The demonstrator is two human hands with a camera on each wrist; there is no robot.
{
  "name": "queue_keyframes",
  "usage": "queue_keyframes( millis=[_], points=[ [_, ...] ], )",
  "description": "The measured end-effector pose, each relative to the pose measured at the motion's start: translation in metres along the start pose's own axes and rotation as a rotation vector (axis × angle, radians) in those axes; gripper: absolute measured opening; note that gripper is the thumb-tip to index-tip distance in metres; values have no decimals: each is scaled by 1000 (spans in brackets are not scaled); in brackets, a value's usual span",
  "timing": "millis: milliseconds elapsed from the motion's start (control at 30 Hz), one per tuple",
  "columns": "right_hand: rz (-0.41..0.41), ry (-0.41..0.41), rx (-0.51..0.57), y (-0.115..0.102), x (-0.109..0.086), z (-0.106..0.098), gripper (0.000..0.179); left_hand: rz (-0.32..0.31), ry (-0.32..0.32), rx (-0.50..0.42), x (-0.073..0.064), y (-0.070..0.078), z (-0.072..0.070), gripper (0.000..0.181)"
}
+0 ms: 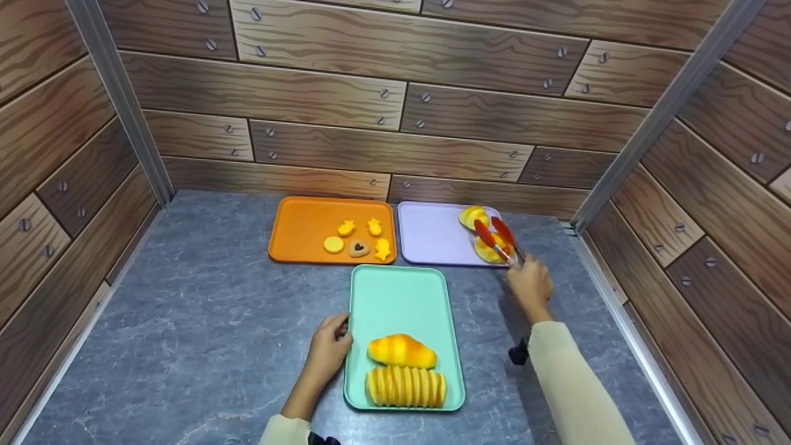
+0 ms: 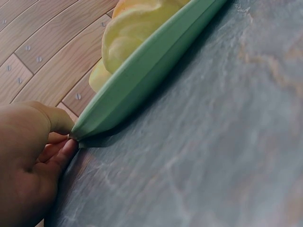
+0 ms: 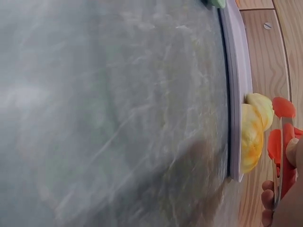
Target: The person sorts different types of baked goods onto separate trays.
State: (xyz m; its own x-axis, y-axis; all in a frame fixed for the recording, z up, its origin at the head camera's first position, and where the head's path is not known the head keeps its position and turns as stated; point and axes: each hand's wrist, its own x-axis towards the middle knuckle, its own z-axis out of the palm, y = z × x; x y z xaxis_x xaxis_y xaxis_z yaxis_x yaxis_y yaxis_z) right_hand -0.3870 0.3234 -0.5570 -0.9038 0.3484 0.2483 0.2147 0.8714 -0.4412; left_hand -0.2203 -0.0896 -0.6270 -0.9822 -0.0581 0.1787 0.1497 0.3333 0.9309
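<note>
My left hand (image 1: pixel 330 346) pinches the left rim of a mint-green tray (image 1: pixel 395 296) between thumb and fingers, as the left wrist view shows. Near the tray's front end lie a smooth golden bread roll (image 1: pixel 401 351) and a sliced loaf (image 1: pixel 405 387). My right hand (image 1: pixel 530 285) grips red-tipped tongs (image 1: pixel 484 233) at the right end of a lilac tray (image 1: pixel 429 238). The tongs' tips stand apart above two round yellow buns, the back bun (image 1: pixel 472 216) and the front bun (image 1: pixel 487 252). In the right wrist view the tips (image 3: pixel 284 108) hang over the buns with nothing between them.
An orange tray (image 1: pixel 296 228) stands left of the lilac one, bearing several small pieces: a round yellow biscuit (image 1: pixel 334 245), a heart-shaped biscuit (image 1: pixel 358 248) and yellow fish or star shapes. Wood-patterned panels (image 1: pixel 321 93) enclose the grey marbled table (image 1: pixel 235 321) at the back and both sides.
</note>
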Motion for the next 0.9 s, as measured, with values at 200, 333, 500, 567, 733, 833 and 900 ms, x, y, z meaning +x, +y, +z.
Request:
queue_keyframes(
  millis=[200, 333, 500, 567, 733, 833, 900],
  points=[
    [-72, 21, -17, -1, -1, -2, 35, 2, 15, 12, 2, 0, 0, 43],
    [-63, -36, -52, -7, 3, -5, 45, 24, 22, 14, 1, -1, 1, 42],
    [-61, -81, -89, -14, 6, -8, 52, 29, 17, 10, 0, -2, 4, 42],
    [-61, -70, -96, -15, 6, -9, 52, 21, 8, 8, -1, -2, 5, 42],
    [-73, -53, -98, -16, 1, -11, 50, 17, 5, 5, 0, -1, 5, 43],
    [-92, -52, -79, -15, -4, -13, 50, 17, 11, 7, 0, -1, 3, 43],
    [-98, -50, -60, -13, -9, -15, 48, 15, 11, 9, 0, -1, 2, 43]
  ],
)
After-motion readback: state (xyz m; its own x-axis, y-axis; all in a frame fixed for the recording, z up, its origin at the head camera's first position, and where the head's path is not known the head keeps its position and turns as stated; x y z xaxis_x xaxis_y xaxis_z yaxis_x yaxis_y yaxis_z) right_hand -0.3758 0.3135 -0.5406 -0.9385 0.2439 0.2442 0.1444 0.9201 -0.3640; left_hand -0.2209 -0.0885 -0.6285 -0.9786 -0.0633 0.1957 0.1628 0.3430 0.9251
